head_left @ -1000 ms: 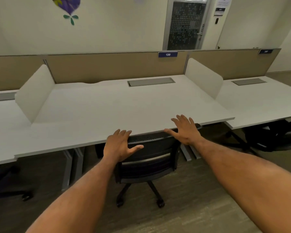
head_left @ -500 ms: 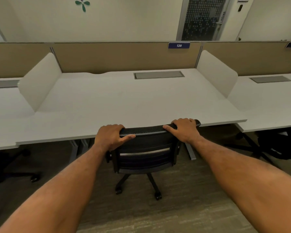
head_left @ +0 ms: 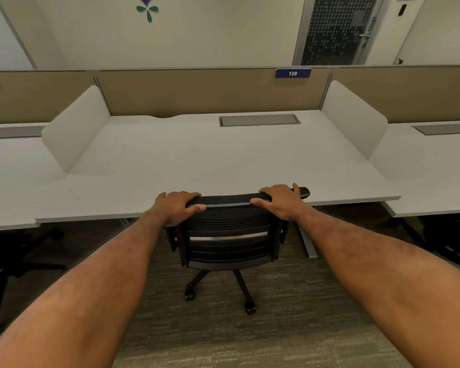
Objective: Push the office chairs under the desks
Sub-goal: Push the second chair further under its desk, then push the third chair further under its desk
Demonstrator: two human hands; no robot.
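Observation:
A black office chair (head_left: 227, 235) with a mesh back stands in front of me, its seat tucked under the front edge of the white desk (head_left: 210, 155) labelled 139. The top of its backrest is level with the desk's edge. My left hand (head_left: 177, 207) grips the left end of the backrest top. My right hand (head_left: 282, 201) grips the right end. The chair's wheeled base shows on the carpet below; its seat is hidden under the desk.
White side screens (head_left: 75, 128) and a tan back panel (head_left: 197, 91) bound the desk. Another black chair (head_left: 11, 261) sits under the left desk, and a dark chair (head_left: 452, 235) under the right desk. A grey desk leg (head_left: 307, 240) stands right of the chair.
My hands went from open fingers over the backrest to curled around its top. The desk and chair now sit more to the right in view and look closer.

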